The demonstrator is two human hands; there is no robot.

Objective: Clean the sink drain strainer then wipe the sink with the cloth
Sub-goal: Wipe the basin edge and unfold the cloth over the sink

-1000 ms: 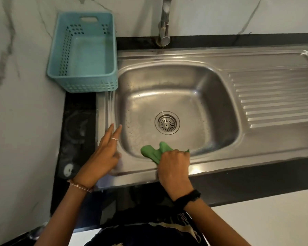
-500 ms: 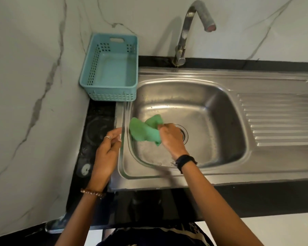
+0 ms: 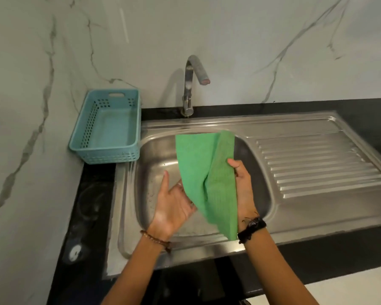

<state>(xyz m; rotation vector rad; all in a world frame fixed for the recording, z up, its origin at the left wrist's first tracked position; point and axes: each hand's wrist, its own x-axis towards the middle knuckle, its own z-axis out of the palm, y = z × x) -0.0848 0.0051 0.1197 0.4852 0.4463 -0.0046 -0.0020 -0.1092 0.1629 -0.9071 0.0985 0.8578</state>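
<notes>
White marble-veined wall panels rise beyond your hands, with a black countertop running under them and a steel sink set into it. You are holding the green cloth spread out above the basin — it hangs as a loose sheet with one fold down its middle, its top edge farther from you than either hand and its lowest corner dipping beside your right wrist.

Your right hand grips the cloth's right edge, thumb pressed over the fabric and the fingers hidden behind it. Your left hand is palm-up with the fingers spread and slack; the cloth's left edge lies across its fingertips, and you cannot tell whether they pinch it or merely support it. A beaded bracelet circles the left wrist, a black band the right.

The drain strainer is out of sight — the cloth and your hands cover the middle of the basin. Beyond the cloth stands the curved tap, its spout turned toward your right. Past your left hand, at the corner of the counter, a light blue perforated basket sits just beside the sink's rim. To the right of your right hand stretches the ribbed draining board.
</notes>
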